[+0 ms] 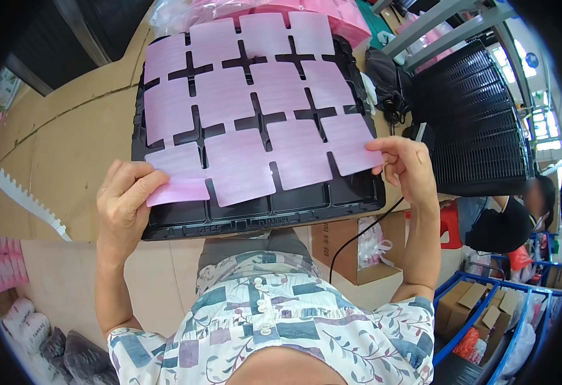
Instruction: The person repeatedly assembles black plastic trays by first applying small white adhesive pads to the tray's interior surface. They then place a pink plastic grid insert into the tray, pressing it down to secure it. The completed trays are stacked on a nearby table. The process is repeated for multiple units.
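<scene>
A thin pink foam sheet (249, 96) with cross-shaped cut-outs lies over a black plastic tray (297, 197). Its near left corner is pinched between the thumb and fingers of my left hand (125, 196), where the foam bends up a little. At the near right corner, my right hand (409, 165) grips the sheet's edge between thumb and fingers. Black tray surface shows through the cut-outs and along the near rim. Most of the tray's inside is hidden under the foam.
Cardboard (63, 147) covers the table. A stack of black trays (470, 122) stands at right. Pink foam (342, 19) and clear plastic lie beyond the tray. A white toothed strip (24, 196) is at left. Below the table sits an open cardboard box (338, 247); another person (502, 224) is at far right.
</scene>
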